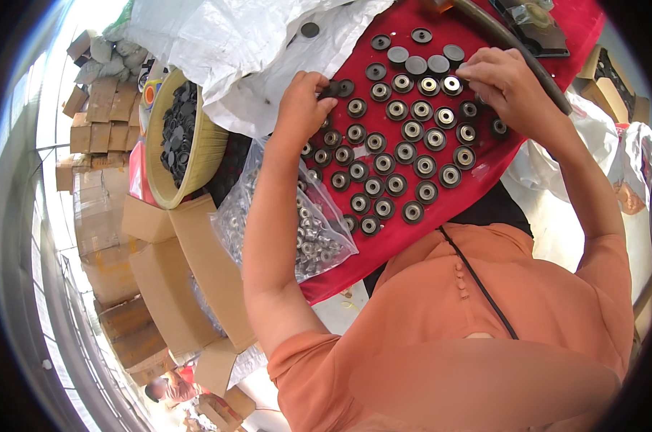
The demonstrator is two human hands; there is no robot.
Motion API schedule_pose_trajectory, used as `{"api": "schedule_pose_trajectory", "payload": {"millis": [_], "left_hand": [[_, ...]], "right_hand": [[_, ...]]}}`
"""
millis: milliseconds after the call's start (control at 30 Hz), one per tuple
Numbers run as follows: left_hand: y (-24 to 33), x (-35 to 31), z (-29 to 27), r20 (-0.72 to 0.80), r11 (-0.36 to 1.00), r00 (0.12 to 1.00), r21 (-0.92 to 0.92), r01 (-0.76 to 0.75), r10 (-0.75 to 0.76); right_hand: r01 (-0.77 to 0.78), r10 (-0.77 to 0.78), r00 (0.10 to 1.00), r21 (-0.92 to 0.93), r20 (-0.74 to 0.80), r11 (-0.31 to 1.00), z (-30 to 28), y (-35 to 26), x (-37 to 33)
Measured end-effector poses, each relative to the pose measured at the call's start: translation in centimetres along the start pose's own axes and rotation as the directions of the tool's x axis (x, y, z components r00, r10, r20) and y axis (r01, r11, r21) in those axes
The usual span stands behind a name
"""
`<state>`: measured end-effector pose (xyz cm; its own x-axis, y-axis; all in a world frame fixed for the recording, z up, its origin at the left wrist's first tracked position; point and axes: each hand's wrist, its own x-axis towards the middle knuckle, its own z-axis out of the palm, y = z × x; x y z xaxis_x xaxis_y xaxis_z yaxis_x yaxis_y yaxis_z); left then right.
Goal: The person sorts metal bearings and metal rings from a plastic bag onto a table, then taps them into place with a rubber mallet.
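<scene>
My left hand (302,109) is closed at the left part of the red cloth, thumb and fingers on a dark round cap (331,89). Another dark cap (345,88) lies right beside it. At the right, the fingers of my right hand (510,90) are pinched together over the back rows; whatever they hold is hidden. Below its fingertips sits a wheel with a shiny metal centre (452,85). Between my hands and towards me, several dark wheels with metal centres (412,130) stand in loose rows. Smooth grey caps (415,65) cover several pieces at the back.
A clear bag of small metal parts (315,241) lies at the left table edge, near a yellow basket (212,155) of dark discs. White sheeting (254,50) covers the back left. A curved dark bar (517,47) runs along the right. Open cartons (171,288) stand at left.
</scene>
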<state>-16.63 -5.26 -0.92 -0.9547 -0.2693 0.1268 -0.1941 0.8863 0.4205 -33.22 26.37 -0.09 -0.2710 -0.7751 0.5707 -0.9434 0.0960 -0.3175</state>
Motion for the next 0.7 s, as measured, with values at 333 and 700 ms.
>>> {"api": "schedule_pose_trajectory", "payload": {"millis": [333, 700], "left_hand": [[-0.1, -0.1, 0.2, -0.025, 0.998, 1.0, 0.06, -0.016, 0.018], [1.9, 2.3, 2.3, -0.138, 0.981, 0.984, 0.17, -0.088, 0.112]], "right_hand": [[0.032, -0.03, 0.999, 0.178, -0.009, 0.984, 0.5, -1.2, 0.3], [-0.036, 0.004, 0.993, 0.269, 0.12, 0.962, 2.6, 0.0, 3.6]]}}
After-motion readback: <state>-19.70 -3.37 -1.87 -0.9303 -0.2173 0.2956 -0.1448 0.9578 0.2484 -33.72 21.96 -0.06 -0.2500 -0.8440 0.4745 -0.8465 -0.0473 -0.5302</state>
